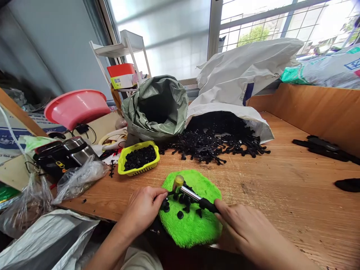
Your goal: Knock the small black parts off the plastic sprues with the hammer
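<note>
A fluffy green cloth point(194, 230) lies at the table's front edge, with several small black plastic parts point(180, 215) scattered over it. My right hand point(243, 223) is closed round the black grip of a small mallet point(192, 194) with a metal shaft and a yellowish head. That head is down over the black parts in the middle of the cloth; whether it touches them I cannot tell. At the cloth's left side my left hand point(143, 206) pinches the end of a black plastic piece point(170, 193), which reaches to the mallet head. The piece's far end is hidden.
Left of the cloth stands a yellow basket point(121, 165) of small black parts. Branched black plastic pieces point(202, 144) spill from a white sack point(260, 125) behind it. A green woven sack point(174, 129) gapes beside them. Plastic bags point(81, 176) and a steel flask point(80, 150) crowd the left.
</note>
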`<state>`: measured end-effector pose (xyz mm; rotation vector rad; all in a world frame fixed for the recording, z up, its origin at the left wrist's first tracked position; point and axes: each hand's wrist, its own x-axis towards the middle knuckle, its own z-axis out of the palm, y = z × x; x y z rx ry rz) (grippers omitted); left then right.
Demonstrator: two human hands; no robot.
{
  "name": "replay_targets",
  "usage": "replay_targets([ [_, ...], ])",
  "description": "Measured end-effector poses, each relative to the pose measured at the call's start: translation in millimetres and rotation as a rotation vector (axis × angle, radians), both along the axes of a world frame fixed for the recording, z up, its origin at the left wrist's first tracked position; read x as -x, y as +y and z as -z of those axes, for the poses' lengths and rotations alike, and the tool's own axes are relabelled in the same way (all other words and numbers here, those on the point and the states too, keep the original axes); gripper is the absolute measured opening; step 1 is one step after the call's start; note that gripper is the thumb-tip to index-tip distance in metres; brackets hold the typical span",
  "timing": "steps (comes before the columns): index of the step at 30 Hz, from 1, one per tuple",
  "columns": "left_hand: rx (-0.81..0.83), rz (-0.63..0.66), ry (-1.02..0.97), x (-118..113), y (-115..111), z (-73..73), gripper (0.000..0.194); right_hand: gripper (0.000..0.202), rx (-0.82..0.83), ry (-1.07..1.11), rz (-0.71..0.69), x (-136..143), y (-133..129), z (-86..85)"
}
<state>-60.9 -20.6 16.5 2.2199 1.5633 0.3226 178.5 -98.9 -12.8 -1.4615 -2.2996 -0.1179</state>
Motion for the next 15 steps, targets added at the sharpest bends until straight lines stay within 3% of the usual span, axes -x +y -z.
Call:
replay_targets([
  [15, -0.022, 0.026, -0.078, 0.6, 4.3, -0.6, 0.027, 0.033, 0.103, 0.065, 0.034, 5.6, -0.3, -0.2],
])
